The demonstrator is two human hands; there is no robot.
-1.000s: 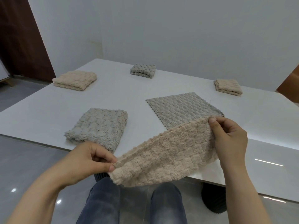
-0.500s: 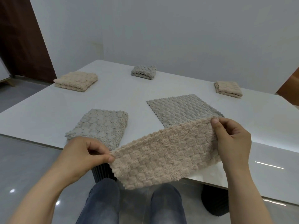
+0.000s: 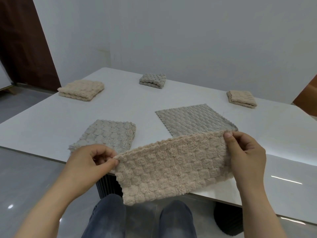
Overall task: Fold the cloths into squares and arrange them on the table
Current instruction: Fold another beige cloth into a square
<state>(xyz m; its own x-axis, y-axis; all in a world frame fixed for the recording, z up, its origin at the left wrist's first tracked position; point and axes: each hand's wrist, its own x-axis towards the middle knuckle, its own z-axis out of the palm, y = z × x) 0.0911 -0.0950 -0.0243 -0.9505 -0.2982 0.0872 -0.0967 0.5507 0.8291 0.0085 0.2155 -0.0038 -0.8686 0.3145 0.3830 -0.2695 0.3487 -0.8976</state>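
A beige textured cloth, folded into a long strip, hangs in the air over the table's near edge. My left hand pinches its left end and my right hand pinches its upper right end. Behind it a grey cloth lies flat and unfolded on the white table. A folded grey cloth lies at the near left. Folded squares sit farther back: beige at far left, grey at far middle, beige at far right.
Dark ribbed table legs stand under the near edge. My knees in blue jeans show below the cloth. A white wall runs behind the table, with a dark brown door at left and glossy grey floor.
Both hands have lifted the beige cloth a little and pulled it straighter, so the strip hangs flatter between them. The cloths on the table have not moved.
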